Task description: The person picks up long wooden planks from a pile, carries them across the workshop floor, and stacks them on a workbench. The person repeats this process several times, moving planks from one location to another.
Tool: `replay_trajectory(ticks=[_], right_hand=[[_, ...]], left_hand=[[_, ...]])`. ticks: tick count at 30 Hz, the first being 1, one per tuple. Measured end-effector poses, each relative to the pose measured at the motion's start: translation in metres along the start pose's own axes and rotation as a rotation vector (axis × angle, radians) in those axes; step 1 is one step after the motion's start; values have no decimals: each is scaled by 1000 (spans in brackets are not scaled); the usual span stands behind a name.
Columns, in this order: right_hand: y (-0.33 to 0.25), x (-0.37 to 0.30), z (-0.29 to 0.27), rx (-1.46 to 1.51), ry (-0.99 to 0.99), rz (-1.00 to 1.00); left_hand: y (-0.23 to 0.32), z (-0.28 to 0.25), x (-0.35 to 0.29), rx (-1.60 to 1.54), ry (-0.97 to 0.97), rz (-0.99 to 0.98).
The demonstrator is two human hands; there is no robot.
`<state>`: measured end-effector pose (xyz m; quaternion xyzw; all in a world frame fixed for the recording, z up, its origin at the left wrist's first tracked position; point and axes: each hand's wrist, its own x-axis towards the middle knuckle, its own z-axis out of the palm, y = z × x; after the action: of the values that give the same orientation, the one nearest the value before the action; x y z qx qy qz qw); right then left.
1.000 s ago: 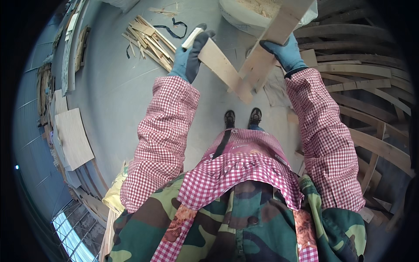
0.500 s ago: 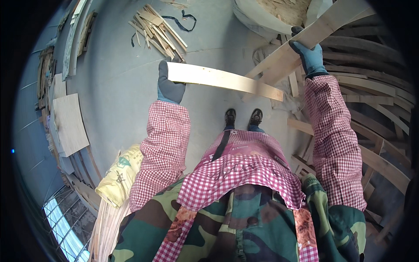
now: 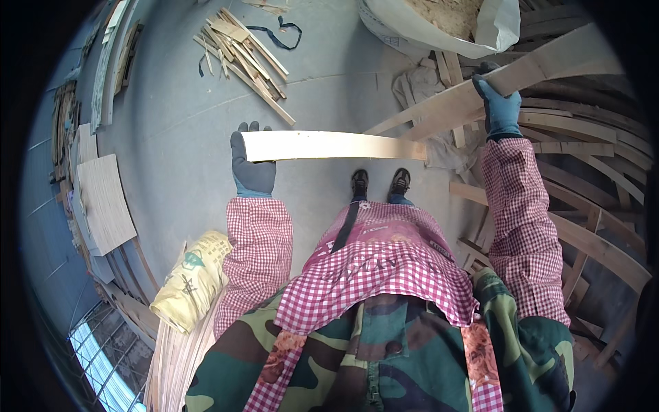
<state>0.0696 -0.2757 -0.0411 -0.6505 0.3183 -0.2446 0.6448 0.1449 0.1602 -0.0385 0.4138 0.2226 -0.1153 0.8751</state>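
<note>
My left hand (image 3: 254, 172), in a grey and blue work glove, is closed round the left end of a pale, slightly curved wooden board (image 3: 329, 145). This board lies nearly level across the view, above my shoes. My right hand (image 3: 502, 113), gloved in blue, grips a longer wooden plank (image 3: 549, 60) that slants from the upper right down toward the middle. The lower end of this plank overlaps the right end of the pale board in the view. Whether the two touch I cannot tell.
Curved wooden pieces (image 3: 604, 254) are heaped along the right. A white sack (image 3: 500, 31) of shavings stands at the upper right. Thin offcuts (image 3: 244, 55) and a dark strap (image 3: 281, 42) lie on the floor. At my left are a yellow sack (image 3: 195, 281) and a leaning panel (image 3: 106, 202).
My left hand has moved down and slightly left, bringing the pale board nearer and more level. My right hand and its plank have shifted slightly right and down.
</note>
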Motion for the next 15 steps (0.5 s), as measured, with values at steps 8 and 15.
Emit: replay_trajectory(ticks=[8,15], right_hand=[[26,-53,-79,99,290,-74],[8,-131,-162,145,618,5]], left_hand=[[11,-20,-7,77,-47,5],[26,-44,7,105,-131,94]])
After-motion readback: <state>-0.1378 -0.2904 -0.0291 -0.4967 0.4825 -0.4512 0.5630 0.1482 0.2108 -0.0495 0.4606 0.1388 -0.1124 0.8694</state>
